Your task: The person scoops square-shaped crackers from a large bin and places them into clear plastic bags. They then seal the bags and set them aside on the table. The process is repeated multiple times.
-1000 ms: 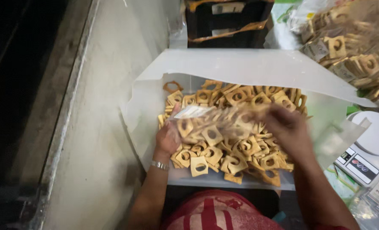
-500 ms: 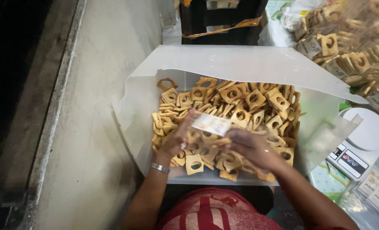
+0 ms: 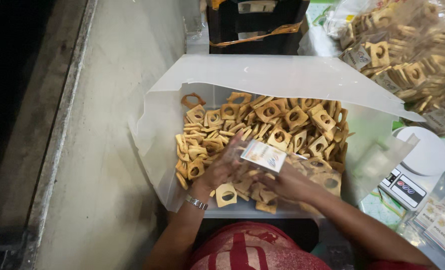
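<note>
A clear plastic-lined tub (image 3: pixel 282 75) in front of me holds a heap of tan square crackers with round holes (image 3: pixel 277 122). Both my hands are low over the near part of the heap. My left hand (image 3: pixel 221 169), with a metal watch at the wrist, grips the left edge of a small clear bag topped by a white printed label card (image 3: pixel 263 155). My right hand (image 3: pixel 288 183) holds the same bag from below and the right. The hands hide most of the bag's contents.
A white digital scale (image 3: pixel 413 170) stands to the right of the tub. Filled cracker bags (image 3: pixel 407 50) are piled at the upper right. A dark crate (image 3: pixel 255 20) sits behind the tub. Loose label cards (image 3: pixel 442 222) lie at the lower right. Grey concrete floor (image 3: pixel 107 125) runs along the left.
The hands have drawn closer together over the near side of the heap, and the bag has turned so that its label card faces up.
</note>
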